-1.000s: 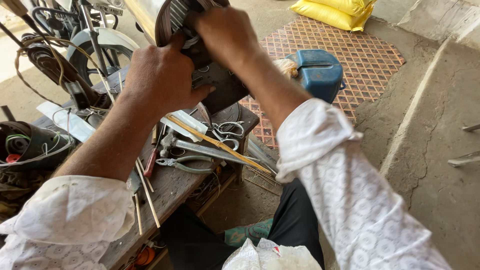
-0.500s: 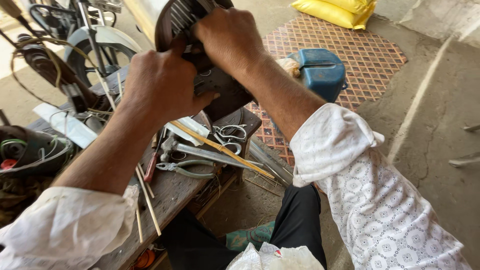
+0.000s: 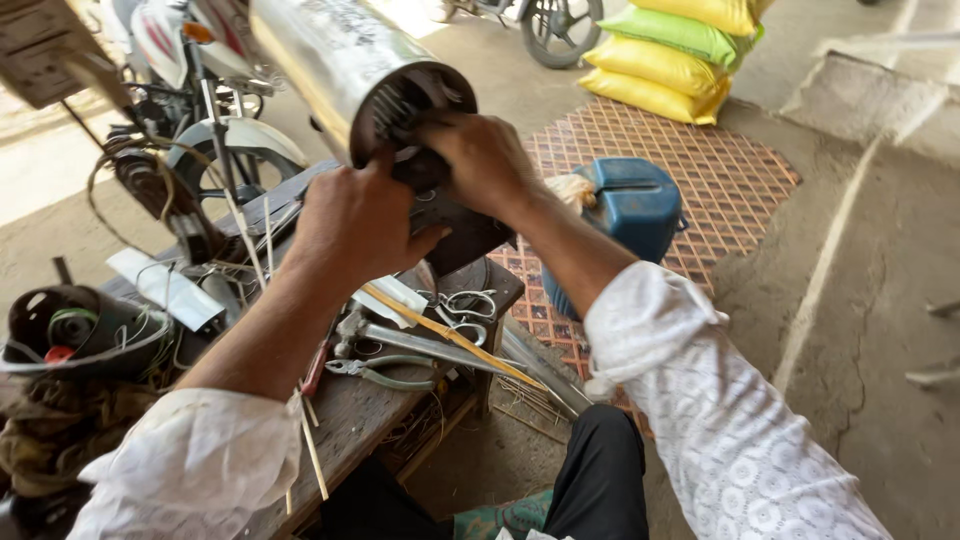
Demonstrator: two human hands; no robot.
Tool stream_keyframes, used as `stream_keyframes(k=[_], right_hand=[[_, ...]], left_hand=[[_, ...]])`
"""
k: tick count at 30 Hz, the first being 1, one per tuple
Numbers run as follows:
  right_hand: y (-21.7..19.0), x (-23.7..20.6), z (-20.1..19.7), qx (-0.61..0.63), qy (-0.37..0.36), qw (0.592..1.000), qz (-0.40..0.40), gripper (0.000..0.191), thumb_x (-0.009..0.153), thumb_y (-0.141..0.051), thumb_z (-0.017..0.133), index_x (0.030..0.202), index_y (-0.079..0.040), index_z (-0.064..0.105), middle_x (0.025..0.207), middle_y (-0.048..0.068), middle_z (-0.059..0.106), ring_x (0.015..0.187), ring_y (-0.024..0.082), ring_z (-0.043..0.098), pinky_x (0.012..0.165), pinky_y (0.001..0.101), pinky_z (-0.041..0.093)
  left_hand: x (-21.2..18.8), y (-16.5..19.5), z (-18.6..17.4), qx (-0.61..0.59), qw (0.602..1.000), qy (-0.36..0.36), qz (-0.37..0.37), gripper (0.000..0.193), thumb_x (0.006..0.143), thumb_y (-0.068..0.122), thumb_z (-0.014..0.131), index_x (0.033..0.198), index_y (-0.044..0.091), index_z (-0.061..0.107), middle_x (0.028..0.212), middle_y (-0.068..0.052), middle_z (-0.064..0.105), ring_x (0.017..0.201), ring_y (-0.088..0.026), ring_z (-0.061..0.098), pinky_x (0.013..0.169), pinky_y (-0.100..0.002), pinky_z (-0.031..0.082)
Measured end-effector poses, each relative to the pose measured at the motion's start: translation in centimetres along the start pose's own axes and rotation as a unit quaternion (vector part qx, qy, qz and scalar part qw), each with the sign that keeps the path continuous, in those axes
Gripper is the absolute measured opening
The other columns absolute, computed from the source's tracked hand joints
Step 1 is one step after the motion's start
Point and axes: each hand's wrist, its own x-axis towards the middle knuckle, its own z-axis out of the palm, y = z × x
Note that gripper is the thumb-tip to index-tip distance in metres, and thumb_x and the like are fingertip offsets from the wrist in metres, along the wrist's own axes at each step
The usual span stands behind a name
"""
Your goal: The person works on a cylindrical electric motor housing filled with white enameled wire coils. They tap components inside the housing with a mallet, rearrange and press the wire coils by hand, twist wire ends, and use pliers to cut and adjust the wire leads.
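Left hand (image 3: 355, 225) clenched on open end of metal cylinder (image 3: 345, 60), which lies tilted over far edge of wooden bench (image 3: 365, 420); right hand (image 3: 485, 160) grips rim, fingers inside opening. Pliers (image 3: 375, 370), scissors (image 3: 465, 305), thin wooden strip (image 3: 450, 335) near bench's right edge. Blue container (image 3: 635, 210) on patterned mat (image 3: 720, 170) beyond

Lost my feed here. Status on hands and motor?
Both hands, left hand and right hand, on motor cylinder open end. Pliers idle on bench.
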Motion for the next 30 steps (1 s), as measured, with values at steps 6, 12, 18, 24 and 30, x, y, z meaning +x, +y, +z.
stream_keyframes(k=[6,12,18,24,30], right_hand=[[-0.7,-0.4,-2.0,-0.001,-0.074,0.997,-0.021,0.070,0.064,-0.020,0.089,0.129,-0.004,0.068,0.126,0.017,0.067,0.104,0.037,0.070,0.090,0.0477,0.058],[-2.0,0.3,-2.7,-0.098,-0.184,0.978,-0.024,0.053,0.058,-0.014,0.086,0.109,-0.004,0.074,0.122,0.013,0.067,0.092,0.035,0.073,0.080,0.0484,0.059],[-2.6,0.3,-2.3,-0.168,-0.214,0.962,-0.036,0.017,0.067,-0.001,0.075,0.084,-0.002,0.076,0.127,0.014,0.066,0.073,0.030,0.075,0.071,0.0401,0.063],[-3.3,0.4,-1.3,-0.096,-0.166,0.981,0.023,0.027,0.079,-0.005,0.072,0.105,0.003,0.074,0.107,0.014,0.068,0.070,0.034,0.074,0.063,0.0454,0.060],[-2.3,0.2,-1.7,-0.129,-0.194,0.972,-0.030,0.022,0.069,-0.004,0.073,0.090,0.000,0.074,0.118,0.016,0.069,0.073,0.035,0.073,0.068,0.0443,0.061]], left_hand=[[-0.2,-0.4,0.5,-0.069,0.997,-0.018,0.001,0.054,0.078,0.058,0.079,0.086,0.005,0.080,0.101,-0.019,0.064,0.067,-0.034,0.072,0.058,-0.045,0.060],[-0.6,-0.9,1.1,-0.117,0.992,0.040,0.025,0.045,0.078,0.044,0.081,0.089,0.001,0.079,0.114,-0.024,0.062,0.061,-0.031,0.073,0.054,-0.042,0.061],[0.1,-1.1,0.7,-0.140,0.986,-0.082,0.033,0.041,0.083,0.041,0.076,0.089,0.000,0.077,0.098,-0.021,0.065,0.060,-0.026,0.074,0.052,-0.039,0.062],[0.4,-1.6,0.5,-0.173,0.983,-0.024,0.059,0.039,0.075,0.041,0.077,0.079,0.002,0.077,0.087,-0.019,0.067,0.060,-0.031,0.071,0.056,-0.044,0.059],[0.2,-1.2,-0.1,-0.133,0.989,-0.057,0.024,0.041,0.081,0.043,0.073,0.078,0.002,0.076,0.093,-0.019,0.066,0.060,-0.030,0.073,0.054,-0.044,0.060]])
